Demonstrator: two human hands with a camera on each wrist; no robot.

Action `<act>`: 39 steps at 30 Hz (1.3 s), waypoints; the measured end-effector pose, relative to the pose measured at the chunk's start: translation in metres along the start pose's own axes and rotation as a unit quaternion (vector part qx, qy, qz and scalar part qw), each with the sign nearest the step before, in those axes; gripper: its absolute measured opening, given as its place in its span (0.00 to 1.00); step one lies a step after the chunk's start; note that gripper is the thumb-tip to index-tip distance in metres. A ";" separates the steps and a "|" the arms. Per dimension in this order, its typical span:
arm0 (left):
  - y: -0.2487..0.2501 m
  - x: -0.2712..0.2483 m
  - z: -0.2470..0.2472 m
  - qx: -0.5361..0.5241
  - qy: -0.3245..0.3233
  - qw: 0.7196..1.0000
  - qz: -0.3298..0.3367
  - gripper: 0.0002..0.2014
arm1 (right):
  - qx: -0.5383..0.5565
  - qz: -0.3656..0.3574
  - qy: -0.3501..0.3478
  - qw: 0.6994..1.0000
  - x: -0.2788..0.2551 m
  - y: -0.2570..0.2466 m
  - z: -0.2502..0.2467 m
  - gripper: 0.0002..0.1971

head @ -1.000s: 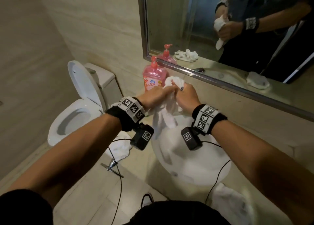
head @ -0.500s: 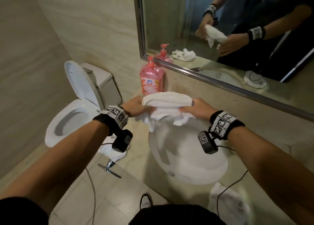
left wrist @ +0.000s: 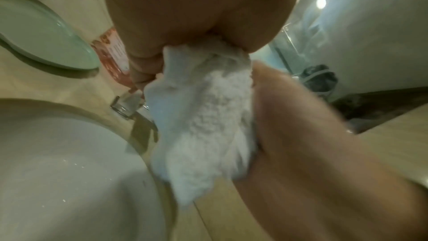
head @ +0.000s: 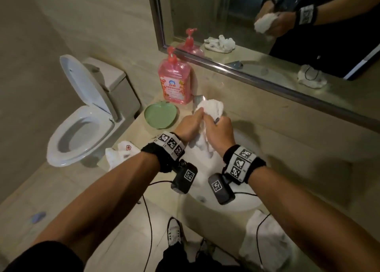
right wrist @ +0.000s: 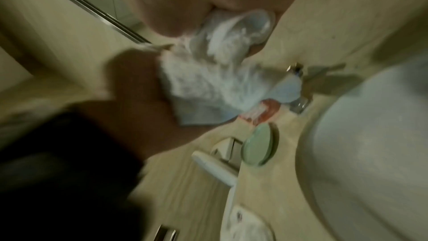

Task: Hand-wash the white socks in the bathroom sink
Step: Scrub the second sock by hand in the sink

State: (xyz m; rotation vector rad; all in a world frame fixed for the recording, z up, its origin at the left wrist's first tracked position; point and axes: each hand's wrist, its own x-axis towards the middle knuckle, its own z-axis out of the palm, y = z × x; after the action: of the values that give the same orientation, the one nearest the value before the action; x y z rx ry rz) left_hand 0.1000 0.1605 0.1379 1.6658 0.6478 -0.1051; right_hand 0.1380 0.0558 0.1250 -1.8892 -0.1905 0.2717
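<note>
Both hands (head: pixel 205 127) grip white sock (head: pixel 209 109) above sink (head: pixel 236 206), beside pink bottle (head: pixel 175 82).

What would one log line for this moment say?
phase: scrubbing | left hand: grips white sock | right hand: grips same sock | place: over sink

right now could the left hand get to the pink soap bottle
Probably yes, once freed: the left hand grips the white sock, but the pink soap bottle stands uncovered just beyond it on the counter.
</note>
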 end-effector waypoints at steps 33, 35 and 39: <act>-0.111 0.141 0.011 0.328 -0.164 0.930 0.026 0.21 | -0.183 0.042 -0.307 0.933 0.150 0.095 -0.011 0.28; -0.110 0.147 0.011 0.315 -0.169 0.934 0.021 0.18 | -0.168 0.044 -0.300 0.938 0.153 0.096 -0.007 0.29; -0.112 0.156 0.014 0.310 -0.176 0.934 -0.012 0.18 | -0.156 0.049 -0.269 0.949 0.156 0.098 -0.004 0.28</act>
State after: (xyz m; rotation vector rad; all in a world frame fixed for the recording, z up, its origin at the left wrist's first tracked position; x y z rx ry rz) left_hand 0.1821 0.2089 -0.0291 2.1680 0.3738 -0.6702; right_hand 0.2883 0.0608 0.0192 -2.1024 -0.5327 0.8693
